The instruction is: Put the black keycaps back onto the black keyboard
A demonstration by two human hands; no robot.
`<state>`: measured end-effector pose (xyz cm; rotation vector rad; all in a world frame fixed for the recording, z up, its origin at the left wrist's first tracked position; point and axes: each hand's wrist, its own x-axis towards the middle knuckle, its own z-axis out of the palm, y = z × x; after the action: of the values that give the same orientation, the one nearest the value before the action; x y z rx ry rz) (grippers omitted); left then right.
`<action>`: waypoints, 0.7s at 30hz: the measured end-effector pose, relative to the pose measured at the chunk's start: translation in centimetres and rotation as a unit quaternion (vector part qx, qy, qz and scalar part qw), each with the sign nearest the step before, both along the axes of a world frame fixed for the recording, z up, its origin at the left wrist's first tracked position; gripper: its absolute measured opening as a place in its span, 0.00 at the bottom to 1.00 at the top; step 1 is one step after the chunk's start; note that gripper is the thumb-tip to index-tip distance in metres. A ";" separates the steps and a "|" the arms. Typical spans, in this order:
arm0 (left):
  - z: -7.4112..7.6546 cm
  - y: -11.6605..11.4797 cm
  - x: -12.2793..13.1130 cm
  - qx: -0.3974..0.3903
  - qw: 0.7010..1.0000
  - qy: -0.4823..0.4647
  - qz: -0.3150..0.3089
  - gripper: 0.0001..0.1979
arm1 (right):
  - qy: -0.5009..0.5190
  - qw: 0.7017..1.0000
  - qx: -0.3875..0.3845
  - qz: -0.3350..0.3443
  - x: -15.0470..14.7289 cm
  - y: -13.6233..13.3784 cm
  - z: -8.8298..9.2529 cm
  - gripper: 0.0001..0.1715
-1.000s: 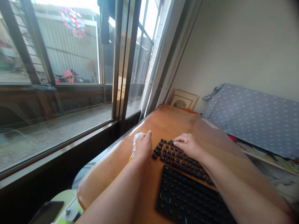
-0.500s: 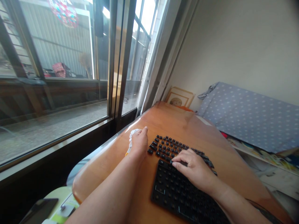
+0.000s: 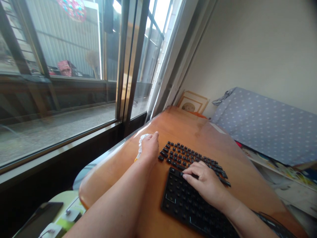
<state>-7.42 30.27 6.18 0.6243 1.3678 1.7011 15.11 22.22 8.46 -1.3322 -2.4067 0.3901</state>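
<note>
My right hand (image 3: 204, 180) is over the upper edge of a black keyboard (image 3: 178, 198), thumb and forefinger closed on a small black keycap (image 3: 181, 174) at the top row. Most of the board shows bare switches, while one keycap sits at its upper left corner. Just beyond the board, loose black keycaps (image 3: 177, 155) lie in rows on the table. To their left, my left hand (image 3: 150, 145) is closed round a white crumpled, cloth-like thing (image 3: 140, 145) with a yellow bit at its lower end. Its exact kind is not clear.
The brown wooden table (image 3: 111, 178) runs beside a large window (image 3: 81, 99). At lower left a dark phone-like slab (image 3: 41, 215) and white plugs (image 3: 71, 215) lie on a green surface. A picture frame (image 3: 193, 102) and a grey dotted cloth (image 3: 267, 122) are at the back.
The view has shifted slightly. My right hand stays at the keyboard's top row with its fingertips pinched, and my left hand keeps its grip on the white thing.
</note>
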 end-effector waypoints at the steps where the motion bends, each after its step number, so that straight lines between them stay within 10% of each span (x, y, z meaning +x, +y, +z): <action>1: 0.0 0.0 0.0 0.002 1.000 0.002 0.000 0.20 | 0.000 1.000 0.000 0.000 0.0 0.0 0.0 0.09; 21: 0.9 -1.0 0.2 0.004 0.999 0.042 0.021 0.20 | -0.067 0.998 0.008 0.014 -0.5 0.1 1.2 0.10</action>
<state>-7.18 29.29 7.09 0.6837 1.4433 1.7303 14.56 22.31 9.62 -1.3574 -2.5348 0.2960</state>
